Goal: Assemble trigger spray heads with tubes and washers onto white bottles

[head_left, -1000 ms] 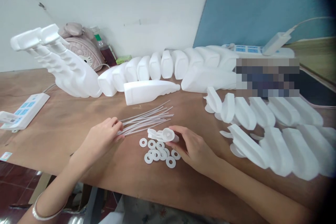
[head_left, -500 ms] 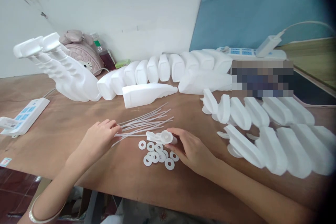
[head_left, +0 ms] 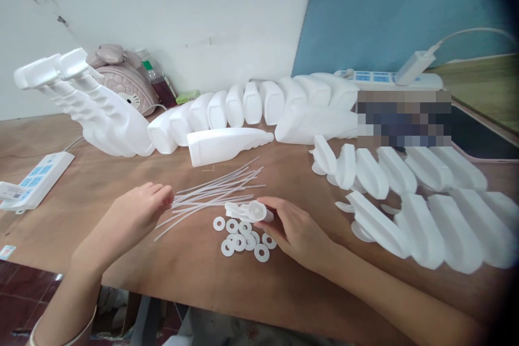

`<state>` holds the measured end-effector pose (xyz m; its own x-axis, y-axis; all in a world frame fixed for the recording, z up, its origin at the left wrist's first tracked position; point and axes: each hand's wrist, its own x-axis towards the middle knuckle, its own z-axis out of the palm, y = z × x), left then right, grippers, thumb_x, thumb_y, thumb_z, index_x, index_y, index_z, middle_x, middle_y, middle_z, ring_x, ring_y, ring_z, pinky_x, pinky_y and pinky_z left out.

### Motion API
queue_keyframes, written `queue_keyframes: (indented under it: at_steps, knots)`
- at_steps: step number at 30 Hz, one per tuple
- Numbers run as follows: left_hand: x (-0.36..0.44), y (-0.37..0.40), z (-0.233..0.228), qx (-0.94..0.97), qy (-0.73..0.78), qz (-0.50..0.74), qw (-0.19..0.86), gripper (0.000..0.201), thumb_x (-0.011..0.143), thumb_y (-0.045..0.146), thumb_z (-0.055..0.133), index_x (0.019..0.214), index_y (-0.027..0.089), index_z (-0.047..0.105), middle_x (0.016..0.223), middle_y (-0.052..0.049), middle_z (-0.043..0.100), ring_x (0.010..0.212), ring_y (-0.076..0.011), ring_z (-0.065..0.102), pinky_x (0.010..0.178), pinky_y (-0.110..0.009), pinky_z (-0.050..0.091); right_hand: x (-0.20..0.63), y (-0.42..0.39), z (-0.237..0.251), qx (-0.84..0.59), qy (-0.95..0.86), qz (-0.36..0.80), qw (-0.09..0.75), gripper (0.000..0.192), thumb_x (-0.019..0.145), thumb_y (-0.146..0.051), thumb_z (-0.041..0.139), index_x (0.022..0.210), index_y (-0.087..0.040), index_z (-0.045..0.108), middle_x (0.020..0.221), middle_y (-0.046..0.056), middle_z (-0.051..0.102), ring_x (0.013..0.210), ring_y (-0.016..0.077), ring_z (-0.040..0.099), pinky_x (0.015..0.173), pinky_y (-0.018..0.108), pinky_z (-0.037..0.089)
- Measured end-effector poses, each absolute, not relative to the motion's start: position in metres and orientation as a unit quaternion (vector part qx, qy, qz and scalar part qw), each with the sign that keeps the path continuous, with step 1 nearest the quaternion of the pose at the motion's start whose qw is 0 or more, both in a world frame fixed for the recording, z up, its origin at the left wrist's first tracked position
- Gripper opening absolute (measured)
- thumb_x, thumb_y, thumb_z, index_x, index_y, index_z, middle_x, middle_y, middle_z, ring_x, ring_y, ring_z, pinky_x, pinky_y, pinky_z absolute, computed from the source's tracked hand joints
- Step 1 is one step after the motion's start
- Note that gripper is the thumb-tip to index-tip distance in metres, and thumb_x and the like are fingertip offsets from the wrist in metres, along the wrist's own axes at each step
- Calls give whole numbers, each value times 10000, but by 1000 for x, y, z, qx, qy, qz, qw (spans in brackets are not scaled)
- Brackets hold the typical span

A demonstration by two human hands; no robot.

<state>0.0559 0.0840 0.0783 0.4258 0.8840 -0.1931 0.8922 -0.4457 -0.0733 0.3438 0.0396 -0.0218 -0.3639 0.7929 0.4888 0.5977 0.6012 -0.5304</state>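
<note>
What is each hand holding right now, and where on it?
Right hand: white plastic spray cap, by its round end. Left hand: thin clear plastic tubes, pinched at near ends.

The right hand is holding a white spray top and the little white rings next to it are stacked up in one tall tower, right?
Not quite. The head view shows the right hand holding the white spray top, but the white rings lie flat and spread out on the table, some overlapping, not stacked in a tower.

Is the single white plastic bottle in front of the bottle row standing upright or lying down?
Lying down: the single white plastic bottle rests lengthwise on the brown wooden table, neck pointing right.
</note>
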Motion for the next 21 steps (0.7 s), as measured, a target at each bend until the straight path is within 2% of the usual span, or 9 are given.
queue_keyframes:
  at_steps: [3, 5, 7, 9, 12, 14, 17, 21]
  knots:
    - [49, 88, 83, 828, 552, -2, 93, 142, 850, 273, 417, 820, 193, 530, 752, -11, 588, 640, -137, 519, 572, -251, 389, 343, 40, -20, -420, -817, 127, 374, 279, 885, -260, 444, 1146, -184, 382, 1001, 95, 623, 899, 206, 621, 746, 360, 531]
    - [56, 89, 81, 812, 555, 115, 139, 165, 820, 314, 496, 909, 191, 561, 758, -10, 602, 638, -126, 537, 573, -238, 420, 343, 39, -19, -419, -818, 122, 375, 291, 885, -256, 442, 1158, -181, 377, 1015, 98, 622, 911, 207, 620, 752, 360, 532]
    - [73, 87, 77, 780, 538, 245, 205, 251, 783, 315, 566, 991, 175, 577, 718, -9, 605, 617, -120, 554, 563, -227, 449, 344, 39, -18, -422, -819, 119, 370, 315, 884, -249, 444, 1180, -174, 366, 1053, 106, 613, 945, 208, 610, 774, 362, 528]
    - [95, 83, 71, 735, 511, 332, 299, 256, 766, 285, 600, 987, 155, 597, 658, -4, 599, 578, -114, 566, 545, -220, 476, 344, 39, -18, -423, -820, 122, 365, 337, 883, -246, 451, 1197, -165, 360, 1089, 113, 601, 981, 207, 594, 802, 362, 519]
    - [129, 74, 60, 684, 459, 387, 414, 136, 774, 230, 602, 875, 140, 614, 691, -23, 622, 629, -128, 607, 610, -242, 526, 345, 40, -19, -421, -821, 137, 361, 338, 878, -243, 465, 1195, -164, 374, 1091, 107, 600, 987, 201, 586, 817, 360, 511]
    - [147, 69, 53, 668, 426, 416, 447, 83, 784, 206, 591, 831, 139, 602, 750, -38, 631, 705, -147, 623, 660, -267, 541, 345, 41, -19, -417, -823, 141, 360, 331, 874, -242, 475, 1183, -163, 388, 1079, 104, 603, 971, 203, 588, 806, 363, 512]
    - [163, 65, 44, 672, 411, 421, 449, 78, 796, 209, 574, 814, 135, 594, 793, -56, 633, 745, -162, 625, 665, -274, 540, 344, 41, -18, -403, -825, 141, 369, 305, 877, -236, 465, 1165, -163, 396, 1076, 104, 604, 960, 205, 590, 796, 364, 514]
    - [167, 65, 37, 715, 437, 374, 398, 101, 800, 239, 571, 816, 145, 602, 777, -56, 640, 708, -153, 615, 640, -254, 518, 344, 41, -15, -401, -824, 145, 374, 296, 885, -236, 445, 1167, -167, 391, 1045, 98, 615, 932, 206, 600, 764, 362, 522]
